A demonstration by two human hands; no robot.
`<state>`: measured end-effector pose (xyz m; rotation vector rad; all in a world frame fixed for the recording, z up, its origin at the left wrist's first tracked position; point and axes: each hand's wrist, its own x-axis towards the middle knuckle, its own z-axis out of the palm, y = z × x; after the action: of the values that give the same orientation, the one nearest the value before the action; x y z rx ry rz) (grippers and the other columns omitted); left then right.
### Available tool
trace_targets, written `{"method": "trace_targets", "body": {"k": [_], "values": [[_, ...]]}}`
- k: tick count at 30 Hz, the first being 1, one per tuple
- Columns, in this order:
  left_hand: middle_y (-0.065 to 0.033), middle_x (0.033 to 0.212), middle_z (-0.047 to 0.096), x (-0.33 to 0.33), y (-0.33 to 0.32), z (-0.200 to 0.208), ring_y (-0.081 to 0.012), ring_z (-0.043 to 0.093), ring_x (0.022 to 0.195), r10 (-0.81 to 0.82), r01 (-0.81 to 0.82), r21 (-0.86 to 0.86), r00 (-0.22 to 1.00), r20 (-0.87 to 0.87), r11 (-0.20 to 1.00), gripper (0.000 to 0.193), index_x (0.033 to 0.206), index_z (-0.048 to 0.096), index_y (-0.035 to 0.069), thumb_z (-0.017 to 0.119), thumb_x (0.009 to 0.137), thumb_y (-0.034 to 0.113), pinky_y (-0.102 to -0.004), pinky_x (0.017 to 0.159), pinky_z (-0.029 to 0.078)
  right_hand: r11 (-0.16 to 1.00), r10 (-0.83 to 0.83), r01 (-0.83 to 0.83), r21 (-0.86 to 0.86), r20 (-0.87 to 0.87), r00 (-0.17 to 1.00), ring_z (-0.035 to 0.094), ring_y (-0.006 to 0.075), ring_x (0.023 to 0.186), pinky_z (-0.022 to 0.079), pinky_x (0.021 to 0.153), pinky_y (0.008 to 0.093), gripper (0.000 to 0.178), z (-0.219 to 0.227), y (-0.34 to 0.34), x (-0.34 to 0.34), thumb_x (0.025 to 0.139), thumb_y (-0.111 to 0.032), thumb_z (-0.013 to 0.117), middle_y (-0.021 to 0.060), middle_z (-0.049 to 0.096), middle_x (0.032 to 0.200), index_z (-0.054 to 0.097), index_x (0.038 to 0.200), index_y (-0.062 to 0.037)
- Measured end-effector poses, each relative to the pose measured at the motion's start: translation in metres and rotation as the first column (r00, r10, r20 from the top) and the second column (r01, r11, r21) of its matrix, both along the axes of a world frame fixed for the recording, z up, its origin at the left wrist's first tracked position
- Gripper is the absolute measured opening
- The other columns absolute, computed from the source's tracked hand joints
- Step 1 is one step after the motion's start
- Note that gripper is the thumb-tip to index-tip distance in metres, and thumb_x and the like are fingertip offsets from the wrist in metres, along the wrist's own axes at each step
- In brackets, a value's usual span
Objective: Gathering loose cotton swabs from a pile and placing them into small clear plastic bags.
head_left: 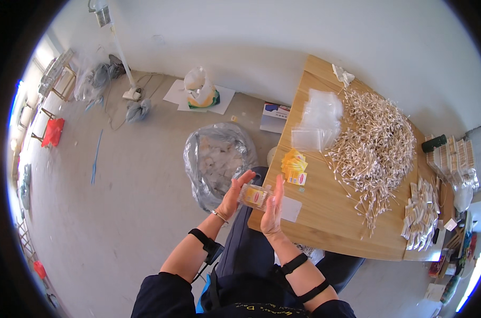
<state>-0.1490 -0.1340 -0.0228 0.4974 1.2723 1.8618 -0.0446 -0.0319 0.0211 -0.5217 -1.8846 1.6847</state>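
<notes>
Between my two palms sits a clear packet of cotton swabs (255,196) with a yellow and red card inside. My left hand (231,199) presses its left side with the fingers stretched out and close together. On the opposite side, my right hand (273,209) is pressed against it, fingers pointing up and away from me. The packet is held above my lap, at the left edge of the wooden table (325,214). Yellow cards (294,166) lie in a small stack just beyond my right hand. Farther back are clear plastic bags (320,114) and a large heap of loose cotton swabs (375,146).
A grey plastic bag (192,164) with pale scraps in it stands on the floor left of the table. Filled packets (421,214) are piled at the table's right end, near stacked packs (452,159). A white card (291,209) lies at the near edge.
</notes>
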Motion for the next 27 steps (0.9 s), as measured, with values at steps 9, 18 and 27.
{"method": "trace_targets", "body": {"k": [9, 18, 27], "values": [[-0.0127, 0.152, 0.029, 0.0, 0.0, 0.004, -0.0246, 0.025, 0.14, -0.005, 0.004, -0.023, 0.999, -0.047, 1.0, 0.09, 0.15, 0.023, 0.008, 0.02, 0.089, 0.074, -0.0391, 0.114, 0.022, 0.999, 0.01, -0.01, 0.048, -0.002, 1.0, 0.006, 0.0418, 0.144, 0.008, 0.116, 0.0472, 0.083, -0.002, -0.01, -0.014, 0.097, -0.057, 0.031, 0.0274, 0.014, 0.153, 0.013, 0.147, 0.0068], [-0.014, 0.15, 0.033, 0.001, 0.001, 0.008, -0.0252, 0.033, 0.137, -0.015, 0.015, -0.024, 1.0, -0.023, 1.0, 0.083, 0.149, 0.024, 0.008, 0.023, 0.093, 0.069, -0.0384, 0.112, 0.025, 0.994, 0.038, -0.036, 0.104, -0.015, 0.999, 0.011, 0.0402, 0.143, 0.011, 0.116, 0.0462, 0.087, -0.012, -0.01, -0.015, 0.095, -0.056, 0.038, 0.027, 0.014, 0.154, 0.01, 0.147, 0.0069], [-0.013, 0.138, 0.047, -0.016, -0.008, -0.007, -0.0239, 0.044, 0.127, 0.049, -0.118, -0.303, 0.973, -0.226, 0.946, 0.062, 0.142, 0.037, 0.004, 0.048, 0.096, 0.044, -0.0363, 0.106, 0.035, 0.927, 0.026, -0.025, 0.374, 0.002, 1.0, 0.021, 0.0418, 0.14, 0.02, 0.113, 0.0461, 0.064, -0.014, -0.004, -0.008, 0.089, -0.017, 0.058, 0.025, 0.025, 0.15, 0.029, 0.142, 0.0033]]}}
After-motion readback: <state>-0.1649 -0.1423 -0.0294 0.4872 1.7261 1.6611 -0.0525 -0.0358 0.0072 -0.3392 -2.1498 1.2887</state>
